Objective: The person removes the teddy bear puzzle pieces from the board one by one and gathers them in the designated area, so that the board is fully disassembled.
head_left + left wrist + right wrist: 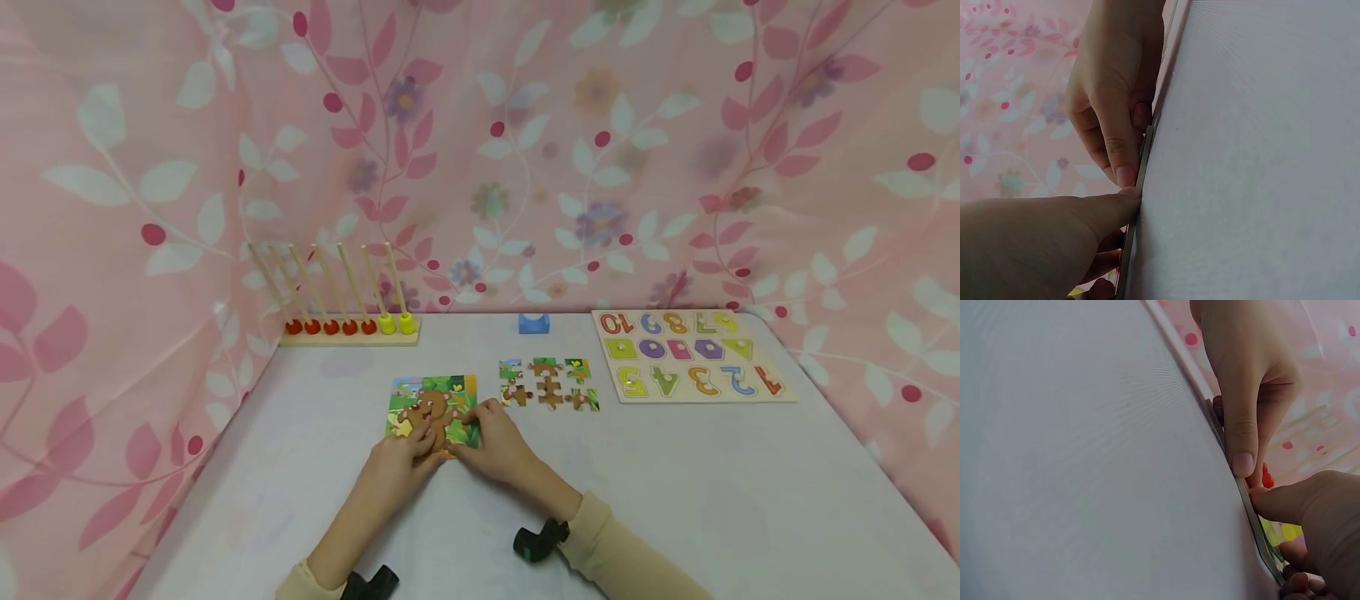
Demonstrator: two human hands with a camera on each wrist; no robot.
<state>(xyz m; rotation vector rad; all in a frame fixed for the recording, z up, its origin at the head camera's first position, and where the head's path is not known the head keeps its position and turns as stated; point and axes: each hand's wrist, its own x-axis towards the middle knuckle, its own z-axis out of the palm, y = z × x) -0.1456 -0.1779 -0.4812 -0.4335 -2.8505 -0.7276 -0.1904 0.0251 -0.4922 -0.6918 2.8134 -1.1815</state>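
Note:
A square bear jigsaw puzzle (454, 387) lies on the white-covered table before me, its picture face up. My left hand (397, 468) holds its near side, thumb at the front edge and index finger over the bear. At the near right corner, my right hand (501, 443) grips the puzzle, with its thumb along the front edge and fingertips at the right side. In the left wrist view the two thumbs meet at the thin puzzle edge (1130, 240). The right wrist view shows the left thumb pressed on that same edge (1249, 509).
Several loose jigsaw pieces (550, 392) lie in two rows right of the puzzle. Behind them is a small blue block (534, 324). A number-and-shape board (701, 402) lies at the back right, and a wooden bead rack (348, 339) with upright rods stands at the back left.

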